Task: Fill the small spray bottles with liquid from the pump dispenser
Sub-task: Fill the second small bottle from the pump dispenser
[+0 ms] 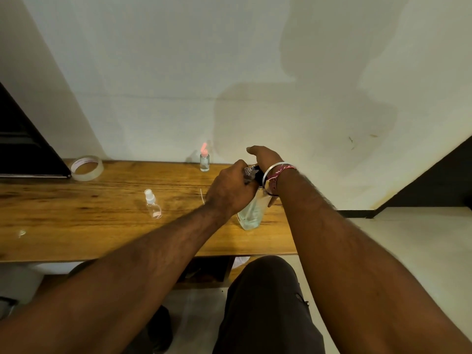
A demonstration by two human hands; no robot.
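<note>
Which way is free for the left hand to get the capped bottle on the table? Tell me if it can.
Probably yes. The capped bottle stands alone on the table, with bare wood between it and the left hand. But that hand is gripping a small bottle at the dispenser, so it must let go first.

You're in a plain room, prob. a home, wooden table [76, 213] against bare white wall [178, 72], tape roll [86, 167], tiled floor [408, 238].
</note>
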